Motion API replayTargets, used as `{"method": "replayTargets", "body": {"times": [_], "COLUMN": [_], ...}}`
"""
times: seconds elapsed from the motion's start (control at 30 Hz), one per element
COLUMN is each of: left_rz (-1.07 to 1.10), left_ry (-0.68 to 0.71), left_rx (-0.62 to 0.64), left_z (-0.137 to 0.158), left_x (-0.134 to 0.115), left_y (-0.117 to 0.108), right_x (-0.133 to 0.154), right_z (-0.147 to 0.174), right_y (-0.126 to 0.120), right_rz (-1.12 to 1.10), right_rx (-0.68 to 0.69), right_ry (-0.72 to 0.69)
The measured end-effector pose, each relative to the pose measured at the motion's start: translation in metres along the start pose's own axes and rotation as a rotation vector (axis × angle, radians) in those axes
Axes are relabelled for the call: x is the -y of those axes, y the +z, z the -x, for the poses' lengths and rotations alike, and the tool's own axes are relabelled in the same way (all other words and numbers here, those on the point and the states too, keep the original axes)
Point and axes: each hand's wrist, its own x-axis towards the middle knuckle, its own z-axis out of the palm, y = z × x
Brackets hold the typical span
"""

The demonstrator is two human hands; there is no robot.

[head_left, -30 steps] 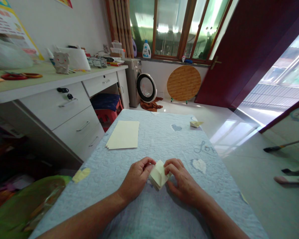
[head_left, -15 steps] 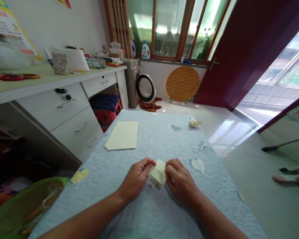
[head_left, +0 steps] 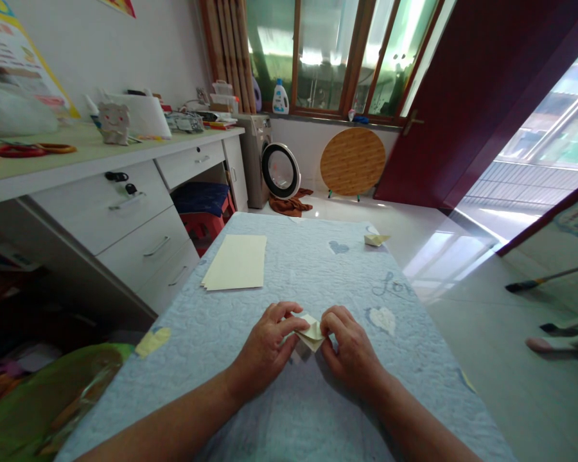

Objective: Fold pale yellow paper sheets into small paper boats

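Between my two hands is a small folded piece of pale yellow paper point(head_left: 313, 333), its layers partly spread, above the near-middle of the table. My left hand point(head_left: 272, 340) pinches its left side, with thumb and index finger on the paper. The right corner is gripped by the fingertips of my right hand point(head_left: 347, 343). Farther off to the left lies a stack of pale yellow paper sheets point(head_left: 236, 262). A small folded paper piece point(head_left: 376, 240) with a pointed end rests near the table's far right corner.
A light blue quilted cloth point(head_left: 298, 256) covers the table. To the left stands a white desk point(head_left: 125, 173) with drawers, scissors point(head_left: 33, 149) on top. A red stool point(head_left: 205, 221) is beneath it. Behind are a washing machine point(head_left: 256, 154) with its door ajar and a round wooden board point(head_left: 353, 160).
The folded paper has been tilted and its layers have come apart into a flatter, wider shape. My left index finger has moved right onto it. My right hand has barely shifted.
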Motion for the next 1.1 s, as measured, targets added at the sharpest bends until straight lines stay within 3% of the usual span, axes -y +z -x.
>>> {"method": "replayTargets", "body": {"times": [0.3,0.5,0.63,1.1], "left_rz": [0.102,0.143,0.106,0.281], "left_ry": [0.003,-0.09,-0.114,-0.112], "left_rx": [0.041,0.002,0.014,0.087], "left_z": [-0.002,-0.001,-0.002,-0.008], "left_x": [-0.009,-0.005,-0.005,-0.013], "left_y": [-0.005,-0.007,-0.004,-0.009], "right_x": [-0.001,-0.001,-0.001,0.0], "right_z": [-0.001,0.0,0.001,0.0], "right_y": [0.001,0.003,0.004,0.003], "right_rz": [0.067,0.027,0.035,0.017], "right_rx": [-0.022,-0.08,-0.067,-0.034], "right_ry": [-0.065,-0.028,-0.019,-0.043]}}
